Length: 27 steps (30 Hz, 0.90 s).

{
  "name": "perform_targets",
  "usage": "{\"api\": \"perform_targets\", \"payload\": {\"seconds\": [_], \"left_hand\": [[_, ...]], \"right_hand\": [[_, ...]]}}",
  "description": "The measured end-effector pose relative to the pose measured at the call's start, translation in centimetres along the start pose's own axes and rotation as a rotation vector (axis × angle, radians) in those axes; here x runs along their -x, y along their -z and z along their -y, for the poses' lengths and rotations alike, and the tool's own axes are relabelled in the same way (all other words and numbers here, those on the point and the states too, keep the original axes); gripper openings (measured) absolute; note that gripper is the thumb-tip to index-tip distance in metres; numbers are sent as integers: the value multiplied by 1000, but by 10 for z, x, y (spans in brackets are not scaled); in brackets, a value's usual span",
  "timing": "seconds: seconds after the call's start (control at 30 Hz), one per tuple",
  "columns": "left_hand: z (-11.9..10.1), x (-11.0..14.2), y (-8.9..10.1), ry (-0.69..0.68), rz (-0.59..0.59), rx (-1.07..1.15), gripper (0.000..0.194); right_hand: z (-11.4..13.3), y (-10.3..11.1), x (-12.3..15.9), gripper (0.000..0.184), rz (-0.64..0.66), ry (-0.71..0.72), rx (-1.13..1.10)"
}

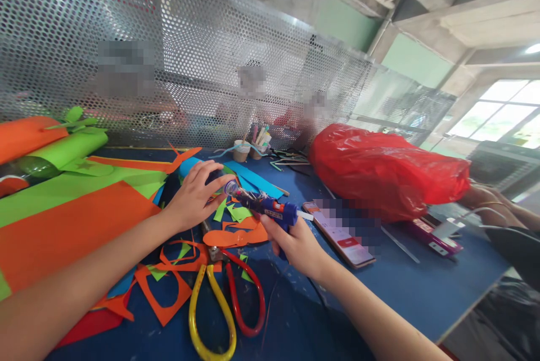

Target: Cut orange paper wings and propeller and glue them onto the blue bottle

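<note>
My right hand (295,240) grips a blue hot glue gun (276,209), with a white glue stick (306,215) poking out of its back end. The gun's nozzle points left, at the clear mouth of a plastic bottle (230,187); whether they touch I cannot tell. My left hand (196,192) is wrapped around that bottle, and most of its body is hidden behind the fingers. Below the hands lie scissors (216,254) with one yellow and one red handle. Orange paper cut-outs (236,237) and green scraps (239,213) are scattered around them.
Orange and green paper sheets (76,231) cover the left side. A phone (337,234) and a red plastic bag (379,167) lie to the right, with another person's arm (493,203) beyond. Cups of pens (241,150) stand before a perforated metal screen (236,40).
</note>
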<state>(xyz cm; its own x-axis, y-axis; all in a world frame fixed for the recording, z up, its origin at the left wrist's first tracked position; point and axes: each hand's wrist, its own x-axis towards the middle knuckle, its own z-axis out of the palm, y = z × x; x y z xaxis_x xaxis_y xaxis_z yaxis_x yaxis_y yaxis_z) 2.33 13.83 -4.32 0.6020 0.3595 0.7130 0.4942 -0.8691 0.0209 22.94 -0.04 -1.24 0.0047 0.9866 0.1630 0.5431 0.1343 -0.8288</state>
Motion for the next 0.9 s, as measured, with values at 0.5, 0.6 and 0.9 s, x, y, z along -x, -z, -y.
{"api": "perform_targets", "payload": {"seconds": [0.5, 0.6, 0.9], "left_hand": [[0, 1, 0, 9, -6, -5, 36], [0, 1, 1, 14, -7, -9, 35], [0, 3, -2, -1, 10, -31, 36]], "right_hand": [[1, 1, 1, 40, -4, 4, 21], [3, 0, 0, 37, -4, -3, 33], [3, 32, 1, 47, 147, -152, 94]]}}
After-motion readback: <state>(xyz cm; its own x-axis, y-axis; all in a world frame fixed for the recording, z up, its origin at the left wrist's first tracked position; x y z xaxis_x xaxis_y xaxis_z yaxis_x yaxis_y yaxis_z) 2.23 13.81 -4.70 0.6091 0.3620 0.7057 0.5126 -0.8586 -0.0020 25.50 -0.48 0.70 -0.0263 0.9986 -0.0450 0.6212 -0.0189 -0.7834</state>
